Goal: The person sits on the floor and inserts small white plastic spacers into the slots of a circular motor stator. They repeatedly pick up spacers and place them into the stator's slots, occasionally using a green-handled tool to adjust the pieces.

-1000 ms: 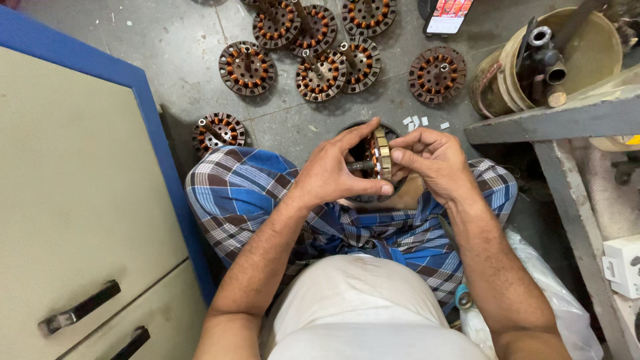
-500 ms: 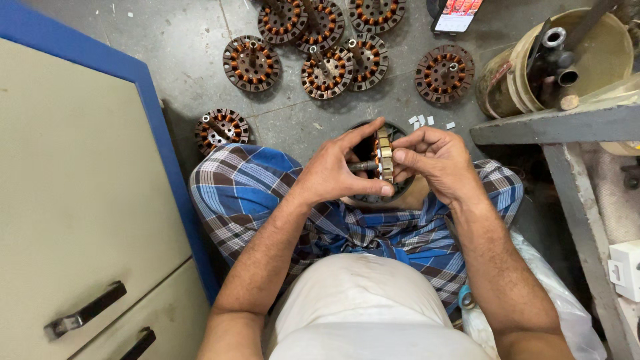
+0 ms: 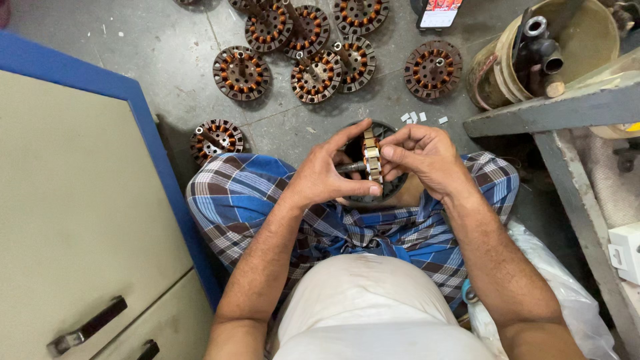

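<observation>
I sit on the floor with a blue checked cloth over my legs. My left hand (image 3: 327, 175) and my right hand (image 3: 423, 155) both grip a small round motor stator (image 3: 371, 157), held on edge between them, with its dark shaft pointing to the left into my left palm. My right fingertips pinch its upper rim; my left thumb rests under it. Beneath the hands lies a dark round part (image 3: 381, 189), mostly hidden.
Several copper-wound stators (image 3: 315, 75) lie on the grey floor ahead, one more (image 3: 216, 139) by my left knee. A beige cabinet with blue edge (image 3: 80, 200) stands left. A bucket with pipe parts (image 3: 553, 47), a grey shelf frame (image 3: 567, 147) and a plastic bag (image 3: 560, 293) are right.
Both hands keep hold of the stator in the same place. The view has shifted slightly; the fingers have barely moved.
</observation>
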